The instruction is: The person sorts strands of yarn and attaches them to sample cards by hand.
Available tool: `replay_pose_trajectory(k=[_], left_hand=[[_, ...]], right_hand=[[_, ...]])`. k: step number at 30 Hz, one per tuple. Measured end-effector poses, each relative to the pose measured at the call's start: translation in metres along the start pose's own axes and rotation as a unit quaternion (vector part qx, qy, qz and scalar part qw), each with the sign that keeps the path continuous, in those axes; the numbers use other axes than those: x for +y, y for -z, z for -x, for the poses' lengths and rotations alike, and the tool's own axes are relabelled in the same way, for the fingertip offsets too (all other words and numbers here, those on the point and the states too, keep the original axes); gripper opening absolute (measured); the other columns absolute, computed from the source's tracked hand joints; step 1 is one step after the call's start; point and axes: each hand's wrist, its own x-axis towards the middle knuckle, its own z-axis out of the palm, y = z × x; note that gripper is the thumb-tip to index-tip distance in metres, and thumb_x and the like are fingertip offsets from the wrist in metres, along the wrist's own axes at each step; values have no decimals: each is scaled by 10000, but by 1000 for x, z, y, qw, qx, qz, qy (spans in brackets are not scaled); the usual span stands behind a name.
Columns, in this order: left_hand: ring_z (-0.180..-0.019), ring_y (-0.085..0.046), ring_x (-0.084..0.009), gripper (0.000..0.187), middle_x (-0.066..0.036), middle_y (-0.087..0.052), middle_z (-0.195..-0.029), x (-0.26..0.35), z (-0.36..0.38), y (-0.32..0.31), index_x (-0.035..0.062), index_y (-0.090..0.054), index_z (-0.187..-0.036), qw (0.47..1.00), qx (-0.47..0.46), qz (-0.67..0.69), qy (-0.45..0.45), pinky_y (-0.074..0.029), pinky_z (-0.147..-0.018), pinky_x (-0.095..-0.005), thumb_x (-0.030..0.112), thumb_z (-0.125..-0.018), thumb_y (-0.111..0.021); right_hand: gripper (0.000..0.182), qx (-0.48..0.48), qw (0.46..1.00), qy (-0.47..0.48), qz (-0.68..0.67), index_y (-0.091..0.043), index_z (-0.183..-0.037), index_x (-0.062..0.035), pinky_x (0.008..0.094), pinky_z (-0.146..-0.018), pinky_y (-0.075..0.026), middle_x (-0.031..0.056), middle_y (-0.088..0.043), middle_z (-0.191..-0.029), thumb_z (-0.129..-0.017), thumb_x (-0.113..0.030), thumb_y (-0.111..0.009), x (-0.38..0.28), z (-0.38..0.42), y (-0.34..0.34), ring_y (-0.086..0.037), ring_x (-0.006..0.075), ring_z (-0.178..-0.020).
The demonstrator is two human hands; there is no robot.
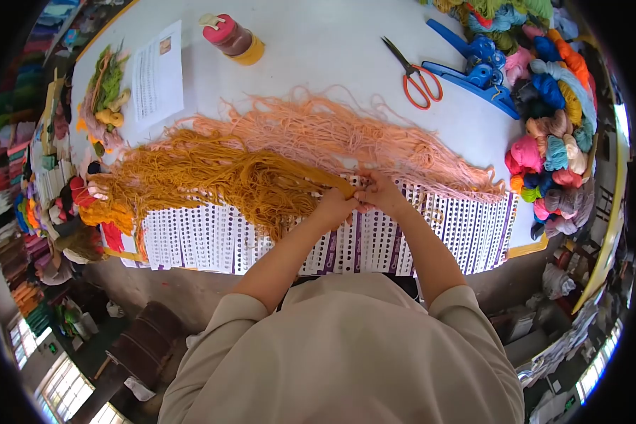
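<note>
My left hand (337, 209) and right hand (381, 193) met, fingers pinched on the right end of the mustard yarn (261, 177). Its long axis ran left from them across the desk (318, 49), over punched cards (374, 240); my left hand was nearer its bulk. Peach yarn (346, 134) lay on the far side.

The left forearm (281, 256) slants up and rightward, the right forearm (432, 244) up and leftward, both bare — they converge near the middle of the frame. There the left hand (337, 207) and the right hand (382, 193) meet — fingers (364, 197) bent and bunched close together, the right hand slightly higher.
</note>
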Motion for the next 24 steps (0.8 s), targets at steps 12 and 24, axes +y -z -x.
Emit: replay_pose_trajectory(k=[12, 24], left_hand=[[-444, -360, -54, 187, 36, -492, -589, 4, 75, 158, 165, -557, -715, 944, 135, 299, -21, -230, -388, -197, 252, -880, -565], [-615, -563, -86, 439, -121, -675, -998, 30, 103, 88, -9, -621, -1060, 949, 154, 242, -127, -435, -508, -234, 404, -929, -555]], right_hand=[[173, 72, 984, -10, 163, -476, -950, -29, 265, -419, -403, 56, -528, -520, -928, -184, -548, -1, -4, -8, -498, 131, -421], [275, 124, 973, 36, 189, -503, -1124, -27, 260, -517, -448, 69, -608, -733, -888, -138, -592, 16, 2, -21, -545, 109, -553]])
